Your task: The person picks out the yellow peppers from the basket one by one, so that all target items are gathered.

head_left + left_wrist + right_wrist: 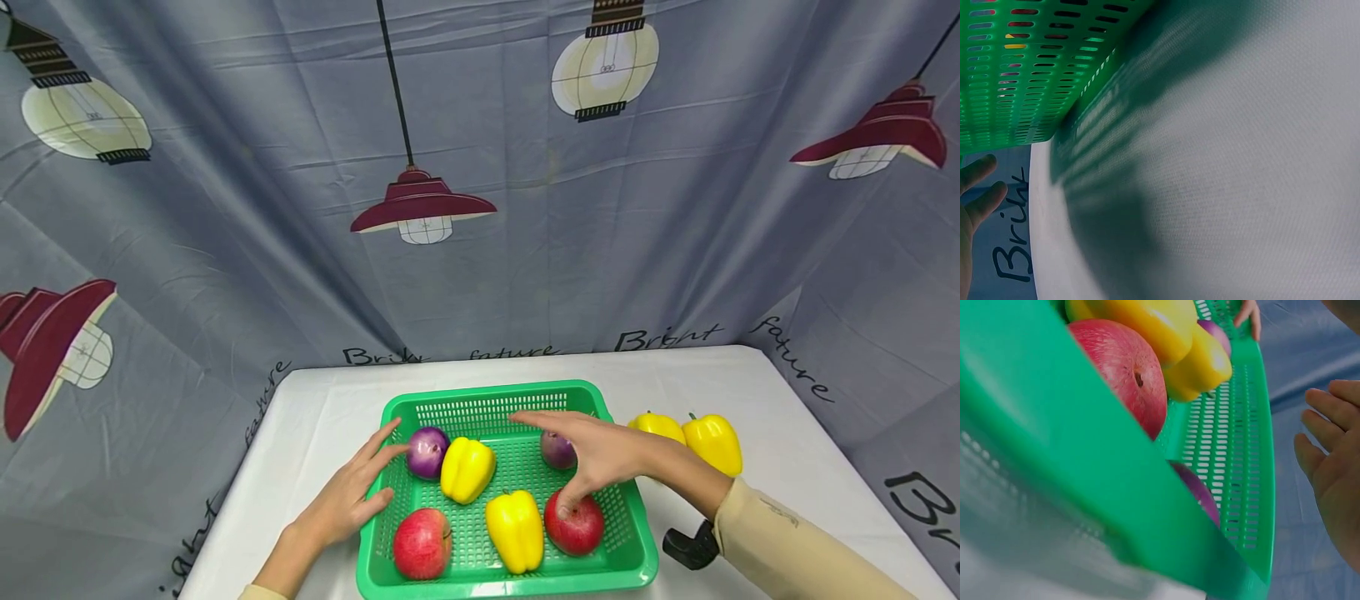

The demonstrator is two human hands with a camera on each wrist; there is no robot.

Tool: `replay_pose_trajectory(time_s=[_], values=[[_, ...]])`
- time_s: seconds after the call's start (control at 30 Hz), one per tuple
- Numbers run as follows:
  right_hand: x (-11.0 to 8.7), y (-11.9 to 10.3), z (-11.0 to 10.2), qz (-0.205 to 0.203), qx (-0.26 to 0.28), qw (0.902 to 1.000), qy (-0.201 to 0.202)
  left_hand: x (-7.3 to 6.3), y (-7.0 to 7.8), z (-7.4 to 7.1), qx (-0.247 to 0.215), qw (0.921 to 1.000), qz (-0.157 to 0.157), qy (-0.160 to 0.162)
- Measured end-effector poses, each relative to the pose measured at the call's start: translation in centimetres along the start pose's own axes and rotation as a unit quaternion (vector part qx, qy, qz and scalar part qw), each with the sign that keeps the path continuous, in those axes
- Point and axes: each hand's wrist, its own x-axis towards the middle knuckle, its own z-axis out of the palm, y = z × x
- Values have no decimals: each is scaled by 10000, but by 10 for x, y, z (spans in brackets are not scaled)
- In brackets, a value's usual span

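Note:
A green plastic basket (645,542) holds two red apples, two yellow bell peppers and two purple onions. My left hand (345,500) is at the basket's left rim, fingers extended and grasping nothing, close to the left onion (427,452) and above the left apple (422,543). Over the basket's right side hovers my right hand (607,450), fingers spread and thumb apart. Its thumb overlaps the right apple (581,529) in the head view, and the palm partly hides the right onion (557,450). Between the apples lies one pepper (515,532); another pepper (467,471) touches the left onion.
Two more yellow bell peppers (712,444) lie on the white table (330,400) right of the basket, one partly behind my right forearm. A black wrist camera (690,546) hangs at the right cuff. Behind the table hangs a grey curtain (480,292) printed with lamps.

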Motion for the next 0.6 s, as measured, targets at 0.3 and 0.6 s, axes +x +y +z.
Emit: replay_pose_trajectory(time_s=[0.3, 0.6], values=[[19, 1, 7, -158, -252, 9991, -310, 1, 0, 0, -6, 10000, -19, -42], [34, -5, 14, -101, -714, 9940, -819, 0, -1, 0, -23, 10000, -8, -14]])
